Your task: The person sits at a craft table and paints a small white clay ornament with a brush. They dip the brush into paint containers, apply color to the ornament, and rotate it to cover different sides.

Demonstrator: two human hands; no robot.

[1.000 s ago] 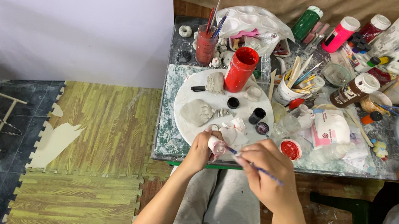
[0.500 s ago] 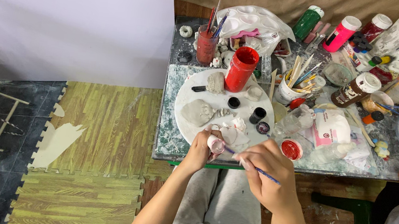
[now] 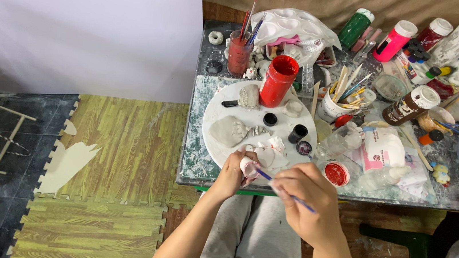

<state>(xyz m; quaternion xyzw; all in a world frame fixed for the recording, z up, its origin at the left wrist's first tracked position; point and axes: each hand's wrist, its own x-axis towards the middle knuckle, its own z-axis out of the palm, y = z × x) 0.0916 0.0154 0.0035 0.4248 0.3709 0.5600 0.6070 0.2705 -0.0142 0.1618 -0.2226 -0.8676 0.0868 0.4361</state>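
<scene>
Now a small white clay piece [image 3: 249, 166] is being painted at the table [image 3: 193, 165] edge.
Left hand [image 3: 231, 175] grip is clamped on the piece; right hand [image 3: 305, 198] grip is closed around a thin brush [image 3: 270, 179], tip touching it.

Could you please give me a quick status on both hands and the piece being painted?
Left hand grips small white clay piece. Right hand holds thin blue-handled brush, tip on piece. Nothing between them; round white board just beyond.

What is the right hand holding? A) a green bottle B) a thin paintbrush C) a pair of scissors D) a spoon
B: the right hand grips a thin blue-handled paintbrush, its tip at the small white piece held in the left hand.
</scene>
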